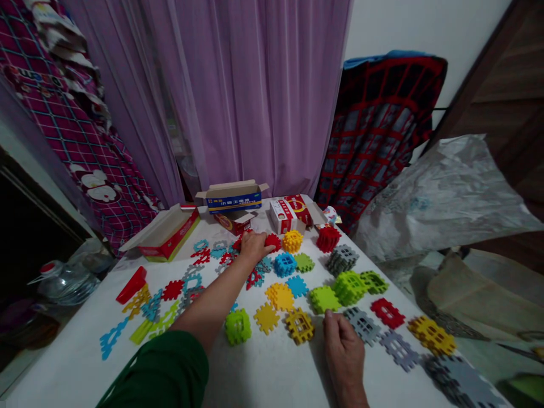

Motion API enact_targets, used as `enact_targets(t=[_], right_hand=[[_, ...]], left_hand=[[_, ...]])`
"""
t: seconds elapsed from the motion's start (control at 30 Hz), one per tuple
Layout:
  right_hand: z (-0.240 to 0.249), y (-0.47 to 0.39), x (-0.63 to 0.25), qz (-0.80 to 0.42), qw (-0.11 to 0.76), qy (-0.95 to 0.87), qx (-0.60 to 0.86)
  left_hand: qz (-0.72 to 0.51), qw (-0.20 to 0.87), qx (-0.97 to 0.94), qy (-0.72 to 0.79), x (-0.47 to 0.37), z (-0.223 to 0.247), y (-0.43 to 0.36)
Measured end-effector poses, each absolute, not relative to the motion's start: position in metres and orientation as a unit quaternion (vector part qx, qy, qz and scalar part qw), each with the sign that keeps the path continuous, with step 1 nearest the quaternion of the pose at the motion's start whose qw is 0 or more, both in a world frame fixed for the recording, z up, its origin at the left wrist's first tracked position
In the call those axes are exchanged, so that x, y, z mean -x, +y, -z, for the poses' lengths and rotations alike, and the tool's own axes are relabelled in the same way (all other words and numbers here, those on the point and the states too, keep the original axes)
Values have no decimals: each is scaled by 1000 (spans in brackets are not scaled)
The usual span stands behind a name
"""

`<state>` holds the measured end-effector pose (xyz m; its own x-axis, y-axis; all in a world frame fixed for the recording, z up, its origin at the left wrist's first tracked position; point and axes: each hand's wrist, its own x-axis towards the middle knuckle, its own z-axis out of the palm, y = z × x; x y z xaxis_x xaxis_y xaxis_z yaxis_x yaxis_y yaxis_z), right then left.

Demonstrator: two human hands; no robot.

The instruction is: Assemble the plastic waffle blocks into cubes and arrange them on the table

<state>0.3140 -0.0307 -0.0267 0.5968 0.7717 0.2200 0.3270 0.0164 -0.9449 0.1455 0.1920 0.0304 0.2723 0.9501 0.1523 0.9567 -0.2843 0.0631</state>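
My left hand (254, 247) reaches over the red pieces at the back middle of the table; a red piece (272, 242) lies at its fingertips, and whether the fingers grip anything is hidden. My right hand (343, 351) rests near the front edge with its fingers curled and nothing visible in them. Just beyond it lie a lime green piece (324, 299) and a grey piece (362, 325). Between the hands are a yellow window piece (300, 326), a yellow square (267, 318) and a green block (238, 326). Behind them sits a blue stack (284, 264).
Open boxes stand along the back: a red-green one (170, 235), a blue one (233, 199) and a red-white one (284, 215). Grey pieces (463, 382) lie at the right edge, a red piece (131, 285) at the left. A plastic bag (446, 198) hangs at right.
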Motion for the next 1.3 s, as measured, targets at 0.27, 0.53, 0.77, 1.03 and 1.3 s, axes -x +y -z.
enact_targets(t=[0.27,0.53,0.77,1.03,1.3], right_hand=[[35,-31,-318,-203,574,-422,672],[29,-30,-316,-195,573,-418,677],[25,-31,-315,-194,574,-408,683],[28,-31,-316,-193,567,-405,691],[32,-34,-315,-195,567,-397,695]], left_hand=[[71,32,798,-597,-149,-30,188],[64,24,794,-604,-145,-26,189],[117,15,755,-645,-84,-38,185],[88,5,735,-673,4,-41,172],[60,-32,805,-589,-33,-31,186]])
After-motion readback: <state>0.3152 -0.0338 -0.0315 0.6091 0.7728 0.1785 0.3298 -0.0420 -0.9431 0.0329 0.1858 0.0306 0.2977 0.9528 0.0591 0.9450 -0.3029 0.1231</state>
